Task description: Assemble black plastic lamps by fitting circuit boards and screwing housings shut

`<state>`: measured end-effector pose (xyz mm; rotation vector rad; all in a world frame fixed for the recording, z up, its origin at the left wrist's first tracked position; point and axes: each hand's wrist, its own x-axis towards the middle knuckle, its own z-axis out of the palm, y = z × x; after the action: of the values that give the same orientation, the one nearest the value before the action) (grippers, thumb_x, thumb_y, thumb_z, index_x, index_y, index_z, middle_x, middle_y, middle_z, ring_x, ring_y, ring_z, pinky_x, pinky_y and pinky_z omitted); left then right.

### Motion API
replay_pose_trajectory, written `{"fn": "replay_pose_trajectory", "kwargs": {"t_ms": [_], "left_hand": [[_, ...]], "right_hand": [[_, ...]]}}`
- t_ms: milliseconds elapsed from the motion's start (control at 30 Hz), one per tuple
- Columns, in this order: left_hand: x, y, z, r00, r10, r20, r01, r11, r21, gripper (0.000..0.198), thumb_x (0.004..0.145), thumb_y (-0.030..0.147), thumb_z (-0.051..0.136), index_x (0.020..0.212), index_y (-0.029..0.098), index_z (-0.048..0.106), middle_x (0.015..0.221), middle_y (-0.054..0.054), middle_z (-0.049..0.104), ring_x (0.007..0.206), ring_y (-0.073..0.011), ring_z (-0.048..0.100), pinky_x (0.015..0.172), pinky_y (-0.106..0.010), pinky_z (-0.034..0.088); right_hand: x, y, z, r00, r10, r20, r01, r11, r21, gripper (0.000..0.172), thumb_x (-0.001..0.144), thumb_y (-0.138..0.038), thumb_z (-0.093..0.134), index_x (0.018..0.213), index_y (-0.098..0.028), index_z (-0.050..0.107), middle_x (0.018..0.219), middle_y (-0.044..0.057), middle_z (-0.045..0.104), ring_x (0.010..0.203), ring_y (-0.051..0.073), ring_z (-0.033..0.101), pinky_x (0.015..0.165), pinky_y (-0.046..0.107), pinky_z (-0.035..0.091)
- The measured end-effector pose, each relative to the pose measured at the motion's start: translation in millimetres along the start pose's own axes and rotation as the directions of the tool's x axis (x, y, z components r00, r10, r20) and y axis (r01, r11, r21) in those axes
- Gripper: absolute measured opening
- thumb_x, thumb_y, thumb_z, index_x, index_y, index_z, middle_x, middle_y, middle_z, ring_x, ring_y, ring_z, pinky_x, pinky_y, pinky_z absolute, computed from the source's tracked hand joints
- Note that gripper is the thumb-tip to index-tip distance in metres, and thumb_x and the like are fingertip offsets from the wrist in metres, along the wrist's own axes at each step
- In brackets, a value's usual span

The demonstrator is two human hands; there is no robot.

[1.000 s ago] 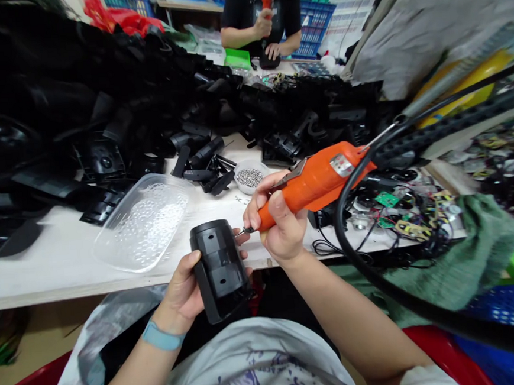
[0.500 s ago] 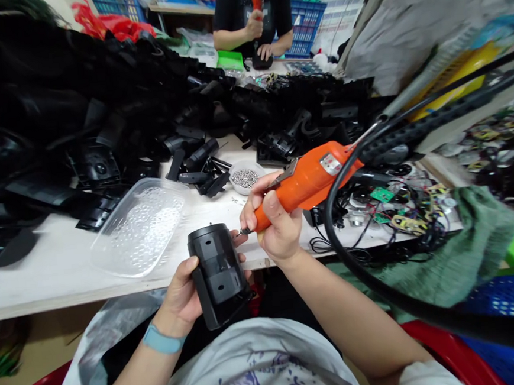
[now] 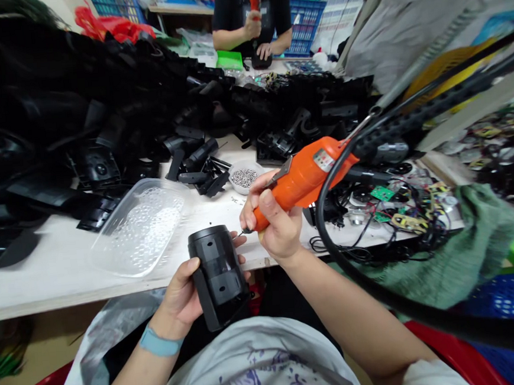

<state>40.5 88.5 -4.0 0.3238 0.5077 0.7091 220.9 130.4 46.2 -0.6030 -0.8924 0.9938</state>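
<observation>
- Black plastic parts (image 3: 32, 115) lie in a big heap along the back of the white table top (image 3: 46, 286); I cannot count them.
- Clear plastic tray (image 3: 139, 228) sits on the table, just left of the hands, w/ a bubbly pattern inside.
- L hand (image 3: 180, 296), w/ a pale blue wristband (image 3: 158, 342), has a firm, narrow grip around a black plastic housing (image 3: 219, 278). This housing stands nearly upright, just in front of the table edge, above the lap.
- Small round bowl (image 3: 243, 179) of tiny screws stands on the table behind the hands, beside a few black parts.
- R hand (image 3: 277, 220) is closed around an orange electric screwdriver (image 3: 304, 177), held almost level. Its thin bit (image 3: 245, 231) points to the housing's upper part, just beside L-hand fingertips (image 3: 239, 238). I cannot tell if the bit touches.
- Far end of table: a co-worker's hands (image 3: 253, 29) hold a similar orange tool (image 3: 254, 0) and a black part.
- Right of R hand: black cable (image 3: 320, 223) from the screwdriver curves down; green circuit boards (image 3: 381, 193) and tangled wires lie on the table, near a green cloth (image 3: 466, 247).
</observation>
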Motion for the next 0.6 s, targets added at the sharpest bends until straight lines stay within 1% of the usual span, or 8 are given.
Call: {"fn": "replay_pose_trajectory", "kwargs": {"t_ms": [267, 433, 500, 600], "left_hand": [[1.2, -1.9, -8.1, 0.998, -0.003, 0.058, 0.003, 1.0, 0.001, 0.073, 0.086, 0.043, 0.073, 0.15, 0.014, 0.051, 0.149, -0.02, 0.061, 0.132, -0.0445, 0.06, 0.112, -0.062, 0.047], [0.9, -2.3, -7.8, 0.998, 0.001, 0.065, -0.001, 1.0, 0.007, 0.073, 0.087, 0.042, 0.072, 0.149, 0.012, 0.05, 0.153, -0.021, 0.058, 0.133, -0.0443, 0.059, 0.114, -0.064, 0.044], [0.0, -2.0, -4.9, 0.998, -0.002, 0.056, 0.001, 1.0, 0.014, 0.071, 0.086, 0.043, 0.073, 0.147, 0.011, 0.053, 0.152, -0.021, 0.059, 0.132, -0.0449, 0.06, 0.113, -0.063, 0.046], [-1.2, -1.5, -1.5, 0.999, -0.003, 0.039, 0.002, 1.0, 0.021, 0.064, 0.084, 0.044, 0.075, 0.14, 0.016, 0.061, 0.151, -0.016, 0.062, 0.132, -0.045, 0.061, 0.109, -0.057, 0.053]], "right_hand": [[-1.1, -3.0, 4.3, 0.999, 0.028, -0.029, -0.028, 1.0, 0.013, 0.034, 0.087, -0.051, 0.08, 0.095, -0.024, 0.062, 0.075, -0.007, 0.054, 0.044, 0.005, 0.053, 0.045, 0.023, 0.054], [-1.9, -1.1, 3.6, 0.999, 0.032, -0.017, -0.031, 0.999, 0.03, 0.033, 0.087, -0.049, 0.081, 0.096, -0.023, 0.062, 0.075, -0.007, 0.055, 0.045, 0.005, 0.053, 0.044, 0.022, 0.054], [-2.9, 0.2, 3.6, 0.999, 0.043, -0.015, -0.043, 0.999, 0.031, 0.034, 0.087, -0.05, 0.08, 0.096, -0.024, 0.061, 0.073, -0.008, 0.054, 0.044, 0.006, 0.053, 0.045, 0.023, 0.054], [-4.1, 1.8, 3.0, 1.0, 0.025, 0.007, -0.025, 0.999, 0.044, 0.028, 0.09, -0.046, 0.077, 0.097, -0.023, 0.062, 0.071, -0.008, 0.054, 0.045, 0.006, 0.053, 0.046, 0.023, 0.054]]}}
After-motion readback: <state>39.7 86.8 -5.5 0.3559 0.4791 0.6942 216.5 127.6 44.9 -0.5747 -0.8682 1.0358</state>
